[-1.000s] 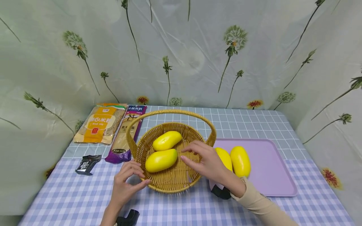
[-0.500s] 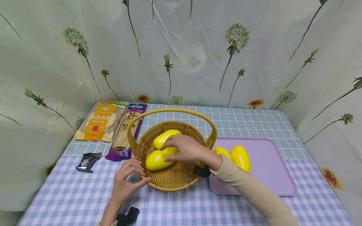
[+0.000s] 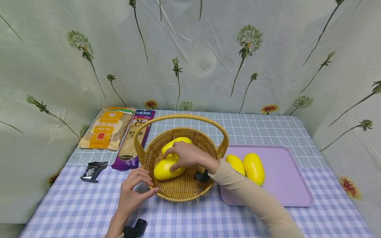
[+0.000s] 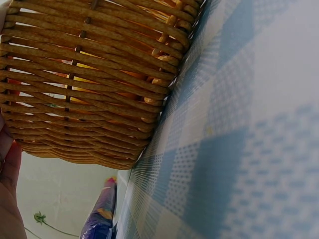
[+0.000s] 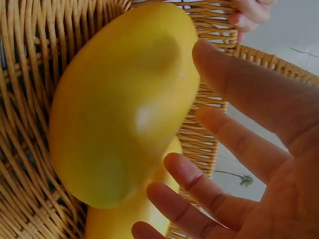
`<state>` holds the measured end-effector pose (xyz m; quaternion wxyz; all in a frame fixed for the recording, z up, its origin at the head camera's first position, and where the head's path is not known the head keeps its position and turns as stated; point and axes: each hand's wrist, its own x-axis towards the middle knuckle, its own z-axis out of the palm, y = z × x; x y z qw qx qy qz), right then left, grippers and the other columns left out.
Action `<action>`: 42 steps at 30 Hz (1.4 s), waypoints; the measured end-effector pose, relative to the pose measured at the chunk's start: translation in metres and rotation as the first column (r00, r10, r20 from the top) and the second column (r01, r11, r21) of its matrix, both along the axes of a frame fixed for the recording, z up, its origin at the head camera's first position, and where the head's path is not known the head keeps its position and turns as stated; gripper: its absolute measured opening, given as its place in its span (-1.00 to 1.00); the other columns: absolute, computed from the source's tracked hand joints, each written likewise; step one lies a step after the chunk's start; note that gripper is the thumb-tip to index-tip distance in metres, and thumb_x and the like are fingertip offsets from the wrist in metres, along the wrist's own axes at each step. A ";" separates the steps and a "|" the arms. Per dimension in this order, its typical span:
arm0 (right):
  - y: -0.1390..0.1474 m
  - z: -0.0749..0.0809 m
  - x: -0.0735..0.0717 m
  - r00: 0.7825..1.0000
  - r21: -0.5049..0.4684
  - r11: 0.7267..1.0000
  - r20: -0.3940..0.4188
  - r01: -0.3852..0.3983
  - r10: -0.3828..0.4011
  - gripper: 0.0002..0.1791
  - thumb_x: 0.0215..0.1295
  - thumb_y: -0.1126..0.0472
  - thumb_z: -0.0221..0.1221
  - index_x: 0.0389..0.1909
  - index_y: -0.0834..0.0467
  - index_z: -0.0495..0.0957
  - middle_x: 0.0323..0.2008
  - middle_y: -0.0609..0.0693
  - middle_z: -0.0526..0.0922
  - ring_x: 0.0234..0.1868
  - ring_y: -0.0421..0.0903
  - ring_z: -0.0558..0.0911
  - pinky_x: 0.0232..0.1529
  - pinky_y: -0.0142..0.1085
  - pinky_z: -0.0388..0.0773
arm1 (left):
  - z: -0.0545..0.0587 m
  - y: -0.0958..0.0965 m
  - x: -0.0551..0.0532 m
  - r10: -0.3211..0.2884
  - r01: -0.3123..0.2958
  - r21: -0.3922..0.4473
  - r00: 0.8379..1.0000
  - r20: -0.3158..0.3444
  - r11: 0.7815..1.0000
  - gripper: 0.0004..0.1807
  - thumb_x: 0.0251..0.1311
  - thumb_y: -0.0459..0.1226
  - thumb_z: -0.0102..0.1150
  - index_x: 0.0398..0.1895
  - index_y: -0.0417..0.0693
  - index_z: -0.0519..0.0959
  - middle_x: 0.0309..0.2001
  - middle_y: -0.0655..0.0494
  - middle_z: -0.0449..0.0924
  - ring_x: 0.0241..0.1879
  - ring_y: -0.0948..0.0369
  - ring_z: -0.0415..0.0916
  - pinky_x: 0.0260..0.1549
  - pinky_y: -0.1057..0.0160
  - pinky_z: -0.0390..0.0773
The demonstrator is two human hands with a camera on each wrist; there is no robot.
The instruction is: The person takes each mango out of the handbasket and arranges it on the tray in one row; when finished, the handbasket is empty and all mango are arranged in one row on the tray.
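Two yellow mangoes lie in a round wicker basket (image 3: 178, 195) with a tall arched handle. My left hand (image 3: 132, 190) holds the basket's near left rim with thumb and fingers. My right hand (image 3: 189, 155) reaches into the basket, over the near mango (image 3: 162, 171). In the right wrist view, its thumb tip is at that mango's edge and its fingers are spread and loosely bent. The far mango (image 3: 182, 140) lies just behind, partly hidden by the right hand. Woven strands of the basket (image 4: 84, 99) fill much of the left wrist view.
A lilac tray (image 3: 285, 178) at the right bears two more mangoes (image 3: 254, 168). At the left are a grain bag (image 3: 105, 130), a pasta pack (image 3: 131, 145) and a small black packet (image 3: 93, 172). A flowered curtain (image 3: 205, 66) hangs behind the table.
My right hand has moved left from the basket's right part to over the near mango, and its fingers now cover part of the far one. The left hand stays at the rim.
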<state>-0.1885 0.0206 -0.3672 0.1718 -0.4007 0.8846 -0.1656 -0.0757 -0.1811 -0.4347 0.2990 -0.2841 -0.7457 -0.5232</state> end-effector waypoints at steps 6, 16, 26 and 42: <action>-0.002 -0.008 -0.001 1.000 0.034 0.999 0.015 0.014 -0.015 -0.44 0.04 -0.04 0.40 0.11 -0.09 0.54 -0.02 -0.05 0.53 -0.04 -0.15 0.48 -0.08 -0.30 0.50 | 0.000 0.001 0.000 -0.003 0.003 0.003 1.000 -0.003 1.000 -0.71 -0.25 -0.31 0.56 -0.60 -0.13 0.54 -0.43 0.10 0.54 -0.18 0.16 0.44 0.18 0.17 0.34; 0.004 -0.012 0.000 0.995 0.062 0.997 0.095 0.036 -0.042 -0.45 0.03 -0.07 0.40 0.03 -0.13 0.40 -0.09 -0.06 0.60 -0.22 -0.17 0.53 -0.21 -0.30 0.51 | 0.000 0.001 0.001 0.007 -0.007 -0.001 1.000 0.007 1.000 -0.71 -0.25 -0.32 0.56 -0.60 -0.14 0.54 -0.46 -0.01 0.53 -0.17 0.17 0.44 0.18 0.18 0.34; 0.014 -0.010 0.002 0.995 0.131 0.991 0.091 0.037 -0.049 -0.41 0.04 -0.16 0.35 0.05 -0.09 0.36 -0.15 -0.08 0.60 -0.24 -0.16 0.53 -0.19 -0.26 0.50 | -0.001 0.000 0.003 0.008 -0.007 -0.006 1.000 0.001 1.000 -0.71 -0.20 -0.27 0.55 -0.59 -0.12 0.54 -0.43 0.07 0.53 -0.16 0.17 0.44 0.20 0.17 0.33; 0.027 -0.003 0.003 0.995 0.219 0.972 0.032 0.087 -0.096 -0.33 0.01 -0.22 0.34 0.12 -0.12 0.35 -0.28 -0.05 0.62 -0.23 -0.11 0.57 -0.24 -0.20 0.48 | -0.001 0.001 0.000 -0.001 0.001 0.004 1.000 -0.018 1.000 -0.71 -0.19 -0.27 0.54 -0.59 -0.14 0.54 -0.45 -0.06 0.52 -0.17 0.12 0.44 0.21 0.14 0.33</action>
